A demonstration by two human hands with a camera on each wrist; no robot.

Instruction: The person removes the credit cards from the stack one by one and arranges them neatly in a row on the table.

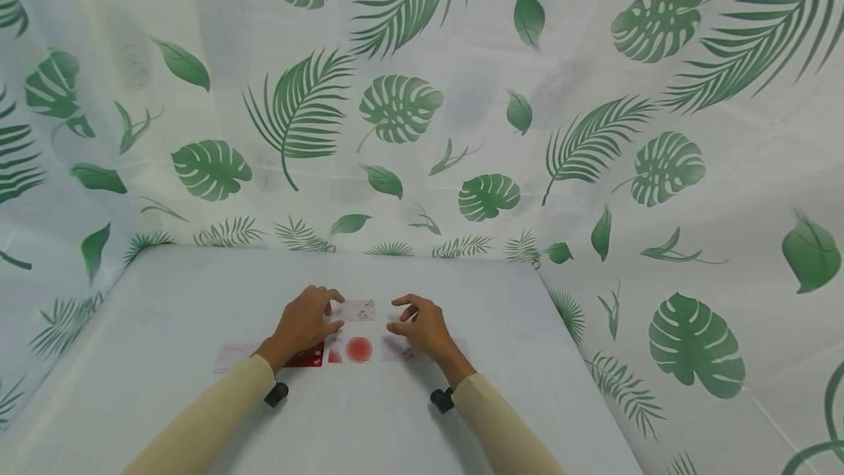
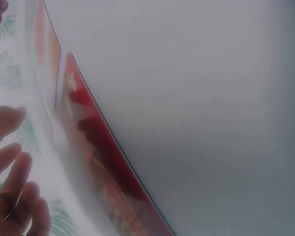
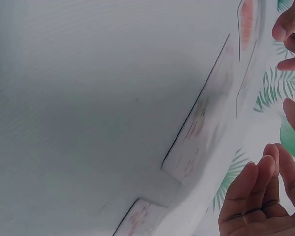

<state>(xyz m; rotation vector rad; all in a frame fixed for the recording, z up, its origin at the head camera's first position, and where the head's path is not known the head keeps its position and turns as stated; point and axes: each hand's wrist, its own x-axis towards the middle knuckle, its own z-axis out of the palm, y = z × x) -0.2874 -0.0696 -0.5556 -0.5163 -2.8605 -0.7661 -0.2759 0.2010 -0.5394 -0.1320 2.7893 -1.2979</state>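
Note:
A pale pink flower-patterned card point(image 1: 359, 309) lies flat at the back of a group of cards. My left hand point(image 1: 305, 322) hovers at its left side, fingers loosely bent and holding nothing; whether a fingertip touches its edge I cannot tell. Facing it from the right, my right hand point(image 1: 423, 327) has thumb and fingers apart with nothing between them. In front lies a white card with a red circle point(image 1: 359, 349). Beneath my left hand is a dark red card point(image 1: 310, 358), partly hidden. A pale printed card point(image 1: 395, 349) lies partly under my right hand.
Another pale card point(image 1: 232, 358) lies at the row's left end, and one more point(image 1: 461, 346) shows behind my right wrist. All rest on a white tabletop point(image 1: 356, 424). A leaf-printed curtain point(image 1: 422, 130) surrounds the back and sides.

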